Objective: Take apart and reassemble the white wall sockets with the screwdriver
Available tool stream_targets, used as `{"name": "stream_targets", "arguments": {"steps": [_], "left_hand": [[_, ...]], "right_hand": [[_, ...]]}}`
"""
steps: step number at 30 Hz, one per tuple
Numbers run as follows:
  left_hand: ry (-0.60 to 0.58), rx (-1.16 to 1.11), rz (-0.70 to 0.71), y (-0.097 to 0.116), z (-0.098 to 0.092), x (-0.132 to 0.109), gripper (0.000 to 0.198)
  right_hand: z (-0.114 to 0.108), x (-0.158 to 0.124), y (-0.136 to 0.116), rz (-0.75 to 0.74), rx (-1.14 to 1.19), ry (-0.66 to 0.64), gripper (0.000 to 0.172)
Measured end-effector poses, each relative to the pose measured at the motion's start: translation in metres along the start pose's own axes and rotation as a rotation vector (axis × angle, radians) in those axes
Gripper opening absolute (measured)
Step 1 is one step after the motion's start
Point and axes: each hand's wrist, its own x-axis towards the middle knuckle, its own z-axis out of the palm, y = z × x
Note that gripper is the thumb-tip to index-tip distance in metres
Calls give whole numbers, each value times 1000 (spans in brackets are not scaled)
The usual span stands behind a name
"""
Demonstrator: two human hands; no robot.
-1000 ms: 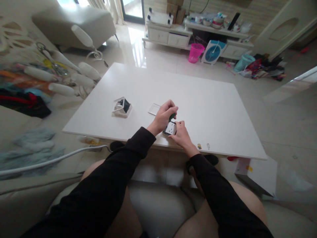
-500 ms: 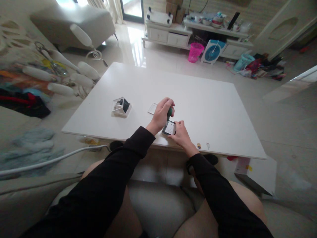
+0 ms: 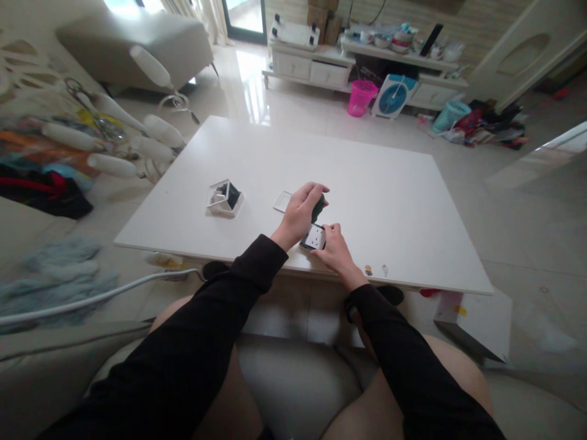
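My left hand is closed around the dark green handle of a screwdriver, held upright over a white wall socket. My right hand pinches that socket by its right side and steadies it on the white table, near the front edge. A thin white cover plate lies flat just left of my left hand. Further left sits a second socket part, white with a black inside, tilted open.
Two small screws lie at the table's front edge, right of my hands. A white cable runs across the floor at left. A pink bin, a blue fan and a low cabinet stand beyond the table.
My left hand has turned slightly around the screwdriver handle, its fingers shifting right. The right hand and socket stay in place.
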Motion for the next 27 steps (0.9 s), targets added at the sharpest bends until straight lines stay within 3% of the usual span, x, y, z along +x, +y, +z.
{"name": "stream_targets", "arguments": {"steps": [8,20,24,27], "left_hand": [[-61,-68,-69,2,2,-3,27],[19,7,-39,2,2,2,41],[60,-10,-33,6,5,0,37],[5,-15,-78,7,5,-2,29]], "right_hand": [[-1,0,-1,9,-3,-15,70],[-1,0,0,18,12,-16,72],[0,0,0,17,23,-7,71],[1,1,2,10,26,0,71]]}}
